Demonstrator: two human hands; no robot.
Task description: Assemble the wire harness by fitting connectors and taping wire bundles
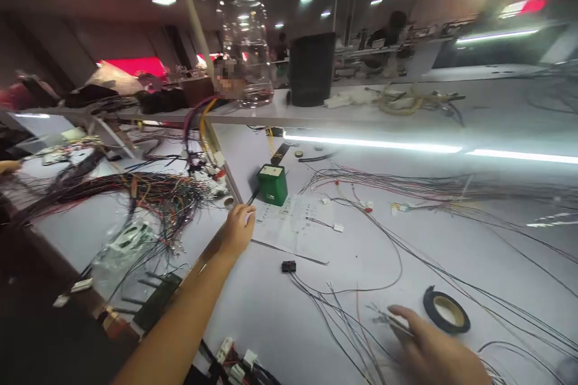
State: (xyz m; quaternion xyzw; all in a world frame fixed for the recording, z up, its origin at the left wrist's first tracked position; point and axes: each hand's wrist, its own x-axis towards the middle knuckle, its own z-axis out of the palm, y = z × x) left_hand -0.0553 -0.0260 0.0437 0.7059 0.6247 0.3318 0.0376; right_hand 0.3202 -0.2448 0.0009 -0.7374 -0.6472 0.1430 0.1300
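My left hand (238, 230) is closed around a thin dark tool or rod that points up toward a green box (272, 185); what it is exactly is unclear. At the lower right, my right hand (428, 343) is blurred, its fingers closed on a bundle of thin wire ends (383, 314). Between the hands lies a black connector (289, 266) with several thin wires running down to the right. A roll of black tape (447, 311) rests just beyond my right hand. Beside the green box, a printed sheet (293, 225) carries a small white connector (338, 228).
Long wires (406, 183) stretch across the table's right side. Tangled harnesses (153, 192) and a plastic bag (129, 246) lie to the left. Above, a shelf (361, 117) holds a clear jar (248, 54) and a black container (311, 69). White connectors (226, 349) sit at the bottom.
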